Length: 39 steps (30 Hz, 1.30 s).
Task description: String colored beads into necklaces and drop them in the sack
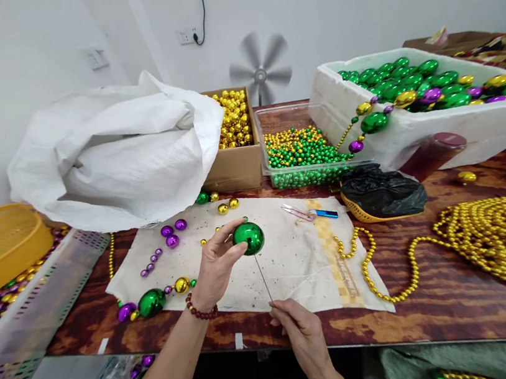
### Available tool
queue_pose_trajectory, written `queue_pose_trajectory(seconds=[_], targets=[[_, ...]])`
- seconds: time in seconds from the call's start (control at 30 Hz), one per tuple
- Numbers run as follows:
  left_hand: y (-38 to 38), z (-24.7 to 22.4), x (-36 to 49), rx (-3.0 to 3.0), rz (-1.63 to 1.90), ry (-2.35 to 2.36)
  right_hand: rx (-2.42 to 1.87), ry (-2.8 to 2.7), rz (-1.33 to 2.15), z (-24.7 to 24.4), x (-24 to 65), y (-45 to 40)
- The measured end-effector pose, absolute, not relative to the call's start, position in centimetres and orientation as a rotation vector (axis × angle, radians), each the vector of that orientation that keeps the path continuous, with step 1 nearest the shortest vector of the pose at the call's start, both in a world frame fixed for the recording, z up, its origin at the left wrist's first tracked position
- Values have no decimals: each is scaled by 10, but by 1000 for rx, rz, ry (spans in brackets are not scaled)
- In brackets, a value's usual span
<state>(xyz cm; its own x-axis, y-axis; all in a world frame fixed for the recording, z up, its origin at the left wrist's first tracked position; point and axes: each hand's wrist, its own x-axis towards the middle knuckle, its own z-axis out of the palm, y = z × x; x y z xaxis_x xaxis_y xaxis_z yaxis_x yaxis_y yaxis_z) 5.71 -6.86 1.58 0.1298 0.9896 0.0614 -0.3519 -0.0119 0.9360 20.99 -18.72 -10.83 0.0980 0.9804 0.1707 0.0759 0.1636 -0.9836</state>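
- Streaked brown surface point(408, 324), partly covered by a pale cloth point(294, 278).
- Nearest, the right hand point(303, 330) has thumb and fingers pinched together on the lower end of a thin rod point(263, 276).
- Over the cloth, the left hand point(216, 263) is partly curled, thumb and fingertips gripping the left side of a glossy green ball point(249, 239); the rod runs up to the ball's underside.
- Such a ball is probably light, stiff and slick, its shell liable to scratch or crack; best held around its widest part, clear of the rod. The rod looks slender enough to bend, so take it near its end.
- Left of that wrist lies a strung green bead point(151, 303); beyond it, loose purple beads point(172, 241).
- Farther off, small snips point(298, 212).
- Farthest, a clear tub point(307, 169) and white foam box point(493, 127), both holding beads, and a fan point(260, 75).
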Motion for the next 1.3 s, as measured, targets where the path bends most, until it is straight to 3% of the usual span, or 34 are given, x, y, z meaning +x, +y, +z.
queue_pose_trajectory(seconds=[0.87,1.3], targets=[[-95,12,61,1379,1273,811,-1102,-1288,849,-82,200,-166],[-108,0,60,1762,924,984,-1182,-1117,989,-72,209,-157]])
